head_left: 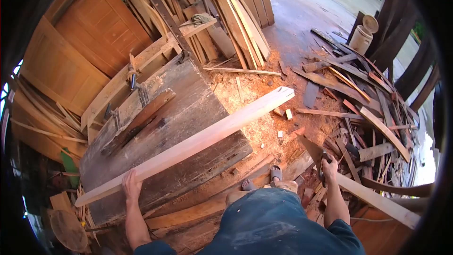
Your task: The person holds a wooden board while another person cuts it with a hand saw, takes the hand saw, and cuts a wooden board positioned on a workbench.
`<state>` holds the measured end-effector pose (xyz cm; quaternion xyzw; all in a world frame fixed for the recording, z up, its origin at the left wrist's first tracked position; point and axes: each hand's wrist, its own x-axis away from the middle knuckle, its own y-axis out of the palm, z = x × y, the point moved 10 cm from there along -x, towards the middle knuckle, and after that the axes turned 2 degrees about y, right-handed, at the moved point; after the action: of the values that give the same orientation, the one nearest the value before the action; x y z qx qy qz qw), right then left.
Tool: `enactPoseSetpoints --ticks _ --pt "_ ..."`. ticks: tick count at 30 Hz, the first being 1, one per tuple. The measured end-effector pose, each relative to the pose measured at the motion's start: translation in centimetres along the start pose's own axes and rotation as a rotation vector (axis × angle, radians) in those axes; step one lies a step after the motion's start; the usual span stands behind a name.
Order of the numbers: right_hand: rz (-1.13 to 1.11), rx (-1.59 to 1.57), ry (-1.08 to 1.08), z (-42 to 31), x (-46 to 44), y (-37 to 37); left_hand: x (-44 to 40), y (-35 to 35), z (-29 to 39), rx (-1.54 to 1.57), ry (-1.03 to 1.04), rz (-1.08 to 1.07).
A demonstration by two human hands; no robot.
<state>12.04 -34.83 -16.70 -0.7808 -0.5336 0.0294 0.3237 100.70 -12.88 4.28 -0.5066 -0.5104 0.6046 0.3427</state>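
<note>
A long, pale, squared wooden beam (203, 137) lies slantwise across the dark workbench (188, 101), its far end sticking out past the bench edge over the sawdust. Near the beam's close end, my left hand (132, 185) grips it, fingers over its edge. My right hand (329, 166) is wrapped around the handle of a handsaw (312, 150), held off to my right, apart from the beam. The saw's blade points forward and left, above the littered floor.
Scrap wood (349, 85) is heaped on the right, with a lidded bucket (361, 38) behind it. Clamps (133, 82) and a rough plank (141, 118) are on the bench. Wooden panels (101, 23) lean at the left. Another pale beam (377, 199) lies at my right.
</note>
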Motion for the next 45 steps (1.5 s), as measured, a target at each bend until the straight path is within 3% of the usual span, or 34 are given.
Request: enactPoseSetpoints --ticks 3,4,5,6,7,9,13,16,18,21,23,24,27,29,30,31,38,45 --pt "0.001 -0.091 -0.025 -0.7 1.5 -1.3 1.9 2.8 -5.1 -0.005 -0.193 -0.105" --pt "0.005 -0.111 -0.069 -1.3 1.9 -1.9 2.6 4.5 -6.3 -0.107 -0.201 -0.288" --pt "0.008 -0.134 -0.116 -1.9 2.6 -1.9 2.2 3.8 -4.5 -0.045 -0.199 -0.318" --pt "0.074 -0.134 -0.178 -4.8 4.6 -2.2 0.9 2.6 -1.5 0.013 -0.192 -0.344" --pt "0.061 -0.169 -0.107 -4.0 4.8 -2.0 -0.3 2.5 1.8 0.070 -0.186 -0.375" --pt "0.129 -0.117 -0.182 -8.4 7.7 -1.8 -3.4 4.8 10.5 0.071 -0.020 -0.482" --pt "0.074 -0.319 -0.143 -12.3 9.9 -0.4 -9.2 7.4 28.9 0.314 0.293 -0.281" --pt "0.105 -0.307 -0.289 -17.2 12.9 -0.3 -10.6 10.0 33.5 0.513 0.344 -0.259" --pt "0.082 -0.335 -0.306 -22.3 17.1 -0.5 -10.7 10.3 32.6 0.510 0.346 -0.274" --pt "0.057 -0.326 -0.529 -25.2 20.9 -0.7 -10.2 10.0 28.9 0.516 0.335 -0.287" --pt "-0.004 -0.460 -0.432 -23.3 22.2 -0.4 -9.7 10.1 26.5 0.507 0.324 -0.302" --pt "0.034 -0.306 -0.516 -22.2 22.9 -0.2 -9.7 9.1 26.7 0.478 0.345 -0.288" --pt "-0.020 -0.087 -0.583 -22.7 25.1 2.2 -12.2 10.0 33.9 0.439 0.323 -0.149" --pt "-0.083 -0.129 -0.514 -23.8 26.5 4.2 -14.8 11.7 38.6 0.665 0.166 -0.130" --pt "-0.120 -0.154 -0.499 -23.5 26.9 4.9 -16.0 11.9 40.2 0.629 0.055 -0.214" --pt "-0.161 -0.176 -0.480 -22.9 27.3 5.3 -16.6 12.0 40.8 0.591 -0.060 -0.300" --pt "-0.164 -0.148 -0.599 -21.4 29.1 4.6 -17.1 11.5 41.2 0.546 -0.148 -0.155" --pt "-0.206 -0.104 -0.752 -20.1 29.7 3.5 -17.2 12.4 40.3 0.519 -0.216 -0.168"
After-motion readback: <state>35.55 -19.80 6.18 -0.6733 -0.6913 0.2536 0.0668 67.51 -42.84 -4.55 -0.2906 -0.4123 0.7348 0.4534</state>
